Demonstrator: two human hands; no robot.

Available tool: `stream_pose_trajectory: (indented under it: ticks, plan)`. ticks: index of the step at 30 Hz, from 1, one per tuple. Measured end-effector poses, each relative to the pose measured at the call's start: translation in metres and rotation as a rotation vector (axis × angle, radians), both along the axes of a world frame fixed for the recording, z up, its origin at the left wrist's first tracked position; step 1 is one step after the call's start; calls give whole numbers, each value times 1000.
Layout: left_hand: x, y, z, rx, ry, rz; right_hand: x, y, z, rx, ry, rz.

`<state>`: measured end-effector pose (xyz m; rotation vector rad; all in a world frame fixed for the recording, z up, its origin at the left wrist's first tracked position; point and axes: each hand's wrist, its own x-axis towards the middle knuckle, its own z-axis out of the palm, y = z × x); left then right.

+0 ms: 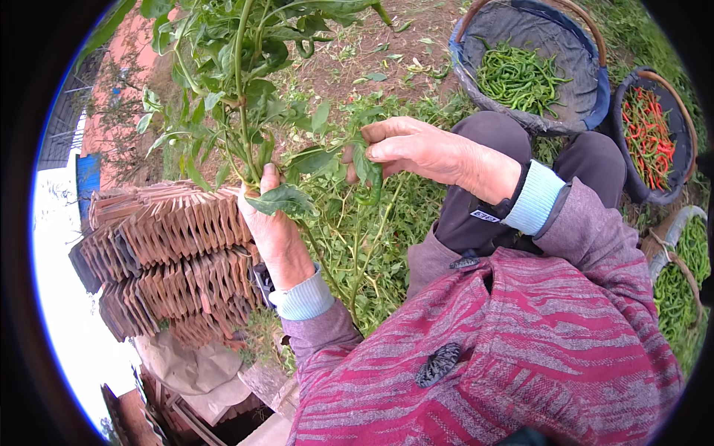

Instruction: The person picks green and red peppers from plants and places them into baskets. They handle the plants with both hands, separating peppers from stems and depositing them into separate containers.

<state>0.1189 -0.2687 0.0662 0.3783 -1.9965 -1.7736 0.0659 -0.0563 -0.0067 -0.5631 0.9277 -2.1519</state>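
My left hand (pixel 273 223) is closed around the stem of a leafy green pepper plant (pixel 241 106), its thumb against the stem. To its right, my right hand (pixel 413 150) has its fingers at a leaf and a curled green chili pepper (pixel 370 192) on a side branch; some fingertips are hidden behind the leaves. More green peppers hang among the leaves higher up. Beyond my knees stands a cloth-lined basket (pixel 594 106) holding green chili peppers (pixel 519 75). A smaller lined basket (pixel 625 161) beside it holds red and green chili peppers (pixel 647 136).
Another container (pixel 664 251) of green peppers stands near my right side. Stacked clay roof tiles (pixel 184 223) rise at the left, above a crumpled sheet (pixel 189 362). Cut pepper plants (pixel 413 223) lie in front of me, and scattered leaves lie on bare soil (pixel 346 67).
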Motion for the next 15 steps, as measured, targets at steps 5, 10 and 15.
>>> stream_pose_trajectory:
  ticks: [5, 10, 15]
  plan:
    - [1, -1, -3, 98, -48, 44, -1, 6, 11, 110, -3, -34]
    - [9, -4, 0, 118, -205, 68, -13, 28, 32, 939, 1373, -422]
    - [16, -5, -7, 115, -195, -54, -24, 49, 40, 897, 1529, -532]
